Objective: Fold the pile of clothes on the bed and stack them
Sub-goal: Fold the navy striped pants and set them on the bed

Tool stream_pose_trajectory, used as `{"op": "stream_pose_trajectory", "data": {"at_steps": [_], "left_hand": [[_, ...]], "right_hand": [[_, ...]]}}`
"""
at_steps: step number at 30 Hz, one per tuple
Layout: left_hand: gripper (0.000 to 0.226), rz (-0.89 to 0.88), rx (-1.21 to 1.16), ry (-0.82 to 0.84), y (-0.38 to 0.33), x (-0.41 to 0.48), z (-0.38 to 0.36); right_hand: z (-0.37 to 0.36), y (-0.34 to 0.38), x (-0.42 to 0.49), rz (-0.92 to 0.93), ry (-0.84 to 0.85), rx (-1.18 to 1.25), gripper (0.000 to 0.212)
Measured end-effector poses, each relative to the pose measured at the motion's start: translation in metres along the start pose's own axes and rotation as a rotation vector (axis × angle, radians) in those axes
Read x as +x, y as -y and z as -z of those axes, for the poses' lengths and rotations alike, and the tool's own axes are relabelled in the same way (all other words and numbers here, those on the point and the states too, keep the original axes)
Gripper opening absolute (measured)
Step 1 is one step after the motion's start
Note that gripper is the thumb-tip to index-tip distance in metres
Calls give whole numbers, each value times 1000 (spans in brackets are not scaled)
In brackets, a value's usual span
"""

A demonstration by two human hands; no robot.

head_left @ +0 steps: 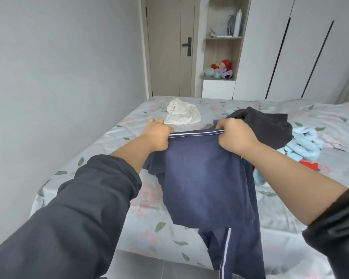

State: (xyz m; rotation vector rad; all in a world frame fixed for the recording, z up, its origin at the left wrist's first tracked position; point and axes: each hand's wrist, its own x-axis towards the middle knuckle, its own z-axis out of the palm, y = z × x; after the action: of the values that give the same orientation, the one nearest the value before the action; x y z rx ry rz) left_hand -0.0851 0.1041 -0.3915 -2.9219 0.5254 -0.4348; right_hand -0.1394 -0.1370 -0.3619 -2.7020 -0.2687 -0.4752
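Observation:
I hold a navy blue garment (201, 178) with thin white piping up in the air over the bed (113, 162). My left hand (157, 135) grips the left end of its piped top edge and my right hand (236, 135) grips the right end, both fists closed on the cloth. The rest of the garment hangs down past the bed's near edge. Behind my right hand lies the pile: a black garment (270, 125), a light blue fluffy garment (304, 146) and a red item (309, 165). A crumpled white garment (182, 114) lies apart at the far side.
The bed has a pale floral sheet and stands against a grey wall on the left. Beyond it are a closed door (169, 47), an open shelf with plush toys (222, 70) and white wardrobe doors (302, 47). Grey floor tiles (149, 266) show below the bed's edge.

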Motion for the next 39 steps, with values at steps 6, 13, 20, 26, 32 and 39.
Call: {"op": "stream_pose_trajectory", "data": {"at_steps": [6,13,20,26,32,39], "left_hand": [[15,206,102,-138,32,-10,40],[16,335,-148,-39,82,-46,22],[23,484,-584,411,143,-95,-27],[17,661,-452,556,193,-96,-38],[87,640,174,236,122,-73,-116],[59,308,-309,432,-43,-71,-222]], "right_hand": [[4,26,13,-40,-213,-51,21],[1,40,30,17,-386,165,13],[-32,40,44,-40,-396,243,21],[-77,30,72,58,19,216,18],[-168,18,72,-86,175,-140,77],[-235,-54,-9,-236,479,-116,61]]}}
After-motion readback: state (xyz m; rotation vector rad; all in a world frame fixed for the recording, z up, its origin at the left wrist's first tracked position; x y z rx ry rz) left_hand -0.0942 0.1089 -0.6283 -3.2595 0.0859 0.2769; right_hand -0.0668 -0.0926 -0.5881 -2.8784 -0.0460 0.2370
